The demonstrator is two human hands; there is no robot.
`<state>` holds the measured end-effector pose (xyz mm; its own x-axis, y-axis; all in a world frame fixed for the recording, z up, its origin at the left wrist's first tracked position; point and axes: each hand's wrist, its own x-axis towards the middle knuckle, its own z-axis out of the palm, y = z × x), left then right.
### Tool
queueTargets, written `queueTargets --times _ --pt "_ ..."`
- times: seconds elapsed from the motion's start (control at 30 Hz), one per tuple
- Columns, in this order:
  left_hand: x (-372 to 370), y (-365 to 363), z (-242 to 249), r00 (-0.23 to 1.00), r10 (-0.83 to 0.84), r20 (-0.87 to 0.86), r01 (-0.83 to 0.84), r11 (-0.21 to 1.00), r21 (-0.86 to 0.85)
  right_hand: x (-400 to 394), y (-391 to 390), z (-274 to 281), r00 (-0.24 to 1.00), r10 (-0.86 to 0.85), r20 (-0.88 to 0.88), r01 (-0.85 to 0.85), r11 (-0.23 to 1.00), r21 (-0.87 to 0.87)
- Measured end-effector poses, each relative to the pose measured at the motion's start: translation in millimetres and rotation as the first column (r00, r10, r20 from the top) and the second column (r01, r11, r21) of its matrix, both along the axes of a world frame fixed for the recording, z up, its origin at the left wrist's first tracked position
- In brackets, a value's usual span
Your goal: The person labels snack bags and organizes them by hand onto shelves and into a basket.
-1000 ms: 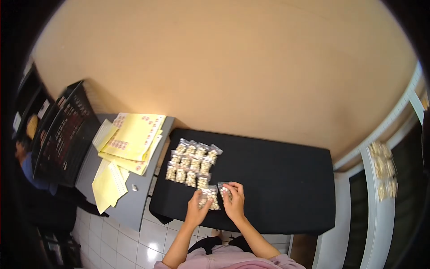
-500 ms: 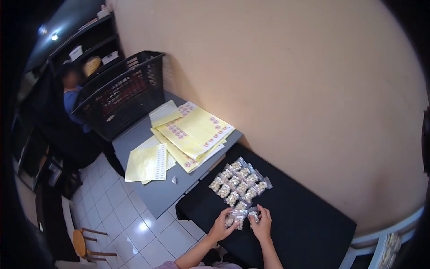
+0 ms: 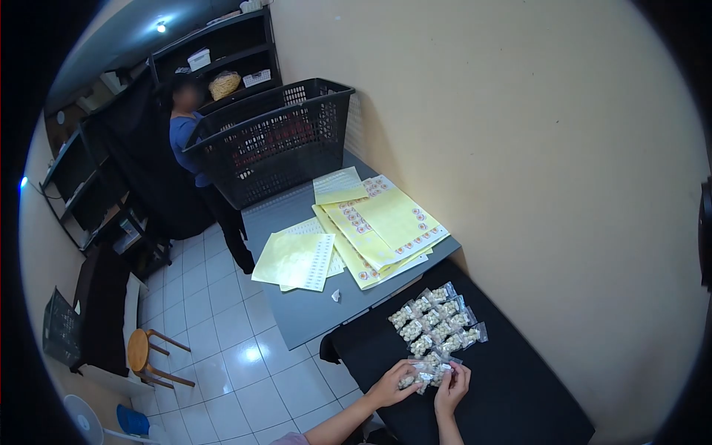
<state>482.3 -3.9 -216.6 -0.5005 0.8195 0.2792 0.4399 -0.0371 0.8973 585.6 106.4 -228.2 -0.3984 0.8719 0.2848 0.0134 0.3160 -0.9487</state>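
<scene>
Clear plastic bags of pale pieces [image 3: 425, 377] fill the narrow grips of my left hand [image 3: 393, 385] and right hand [image 3: 451, 394], just beside matching rows [image 3: 437, 322] on black cloth [image 3: 519, 371]; my view has swung toward yellow sheets [image 3: 389, 226], the rows apparently undisturbed.

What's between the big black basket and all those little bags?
In the head view, yellow printed sheets on the grey table lie between the black basket and the little plastic bags.

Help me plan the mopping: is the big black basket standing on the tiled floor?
No, the black basket stands on the grey table, behind the yellow sheets.
</scene>
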Motion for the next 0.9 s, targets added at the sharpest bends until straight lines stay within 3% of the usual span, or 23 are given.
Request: queueTargets --times 0.07,0.27,0.37,0.43,0.57,0.63,0.77,0.9 --pt "-0.3 0.1 -1.3 1.0 -0.018 -0.013 0.018 0.999 0.033 1.8 -0.3 -0.3 0.998 -0.009 0.063 0.005 0.998 0.057" --pt "0.7 -1.0 0.5 0.997 -0.06 0.057 0.059 0.998 0.017 -0.6 1.8 -14.8 0.996 -0.052 -0.075 0.057 0.996 0.068" --pt "1.0 -1.4 2.1 0.998 -0.052 0.039 0.053 0.999 -0.013 0.7 1.4 -11.7 0.997 -0.058 -0.051 0.061 0.997 0.054" --pt "0.7 -1.6 1.7 0.999 -0.05 0.02 0.05 0.999 -0.012 3.0 -0.5 -4.1 0.996 -0.051 0.075 0.049 0.998 0.032" --pt "2.2 -1.1 -1.7 1.0 -0.023 0.006 0.023 0.999 0.029 1.9 -2.1 -0.5 0.997 -0.012 0.078 0.011 1.0 0.014" --pt "2.8 -2.2 -2.0 1.0 -0.003 0.001 0.003 1.0 0.03 2.5 1.3 -7.3 0.996 -0.017 0.09 -0.003 0.977 0.213" --pt "5.4 -4.5 -5.4 0.999 0.015 -0.036 -0.012 0.998 0.059 0.9 -0.2 -6.6 0.996 0.026 0.08 -0.033 0.996 0.085" --pt "7.8 -3.9 -10.5 0.998 0.004 -0.063 -0.001 0.999 0.052 -0.1 3.0 -13.6 0.999 -0.019 0.026 0.013 0.976 0.219"
